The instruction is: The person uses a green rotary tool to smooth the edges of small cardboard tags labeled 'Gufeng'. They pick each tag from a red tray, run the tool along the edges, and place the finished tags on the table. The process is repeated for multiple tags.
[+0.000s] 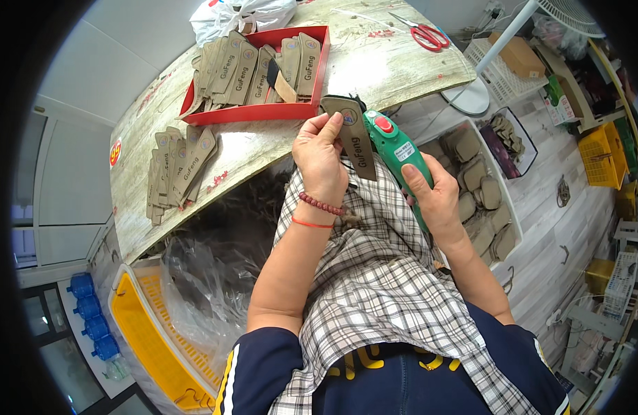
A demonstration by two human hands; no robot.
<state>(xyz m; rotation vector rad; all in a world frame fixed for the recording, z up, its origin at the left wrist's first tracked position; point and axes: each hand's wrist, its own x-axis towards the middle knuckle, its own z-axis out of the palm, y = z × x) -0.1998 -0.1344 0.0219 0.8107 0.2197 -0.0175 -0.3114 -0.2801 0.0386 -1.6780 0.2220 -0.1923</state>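
Left fingers (pixel 329 128) pinch one brown strip (pixel 360 149) beside the green tool (pixel 395 142) that my right fingers (pixel 417 181) grip; I judge this strip unfinished, but whether piled strips (pixel 190 169) on the tabletop (pixel 416 75) are done I cannot tell

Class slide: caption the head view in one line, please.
Left hand holding a brown strip, right hand gripping a green tool, beside a red tray of similar strips.

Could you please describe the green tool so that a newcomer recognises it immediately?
From the pale, streaked tabletop, go past its near edge to the person's right hand. It grips a long, green, plastic-looking tool; its round red button sets it apart from the flat, greyish-brown strip in the left hand.
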